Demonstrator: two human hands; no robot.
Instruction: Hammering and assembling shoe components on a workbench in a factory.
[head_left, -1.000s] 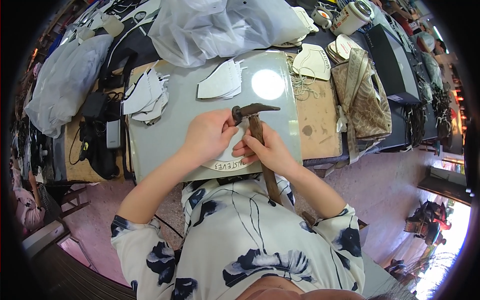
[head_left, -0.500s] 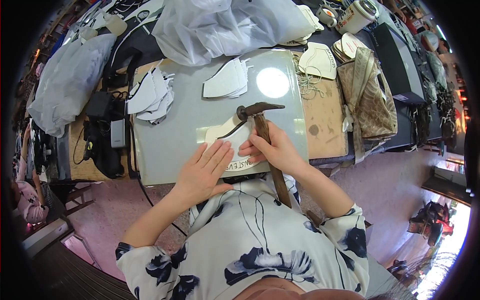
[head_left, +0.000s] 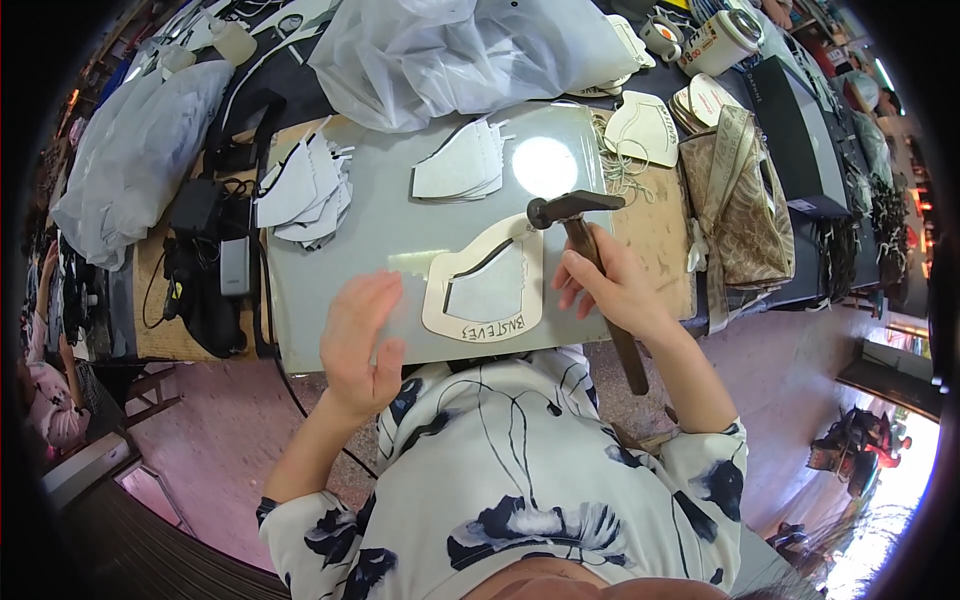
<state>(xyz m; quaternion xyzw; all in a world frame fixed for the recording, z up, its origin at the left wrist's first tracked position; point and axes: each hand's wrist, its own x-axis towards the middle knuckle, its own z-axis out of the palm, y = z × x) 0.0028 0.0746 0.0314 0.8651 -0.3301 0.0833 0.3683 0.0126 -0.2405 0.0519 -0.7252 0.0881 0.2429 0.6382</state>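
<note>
A cream card template (head_left: 434, 300) with handwritten marks lies flat on the smooth grey board (head_left: 390, 240) in front of me. A dark strip (head_left: 487, 262) runs along the upper edge of its cutout, and a pale surface shows inside. My right hand (head_left: 622, 285) holds a hammer (head_left: 576, 207) by its wooden handle, the metal head up beside the template's right edge. Left of the template, my left hand (head_left: 362, 335) is raised, slightly blurred, with nothing in it and its thumb apart from the fingers.
Two stacks of white curved pieces, the left stack (head_left: 305, 190) and the middle stack (head_left: 463, 162), sit farther back on the board. Behind them bulges a plastic bag (head_left: 460, 60). To the right are loose cord (head_left: 625, 175), more templates (head_left: 643, 128) and a patterned bag (head_left: 745, 205).
Both hands have lifted off the template, the left moving left and the right moving right with the hammer. The template now lies uncovered, shifted slightly right.
</note>
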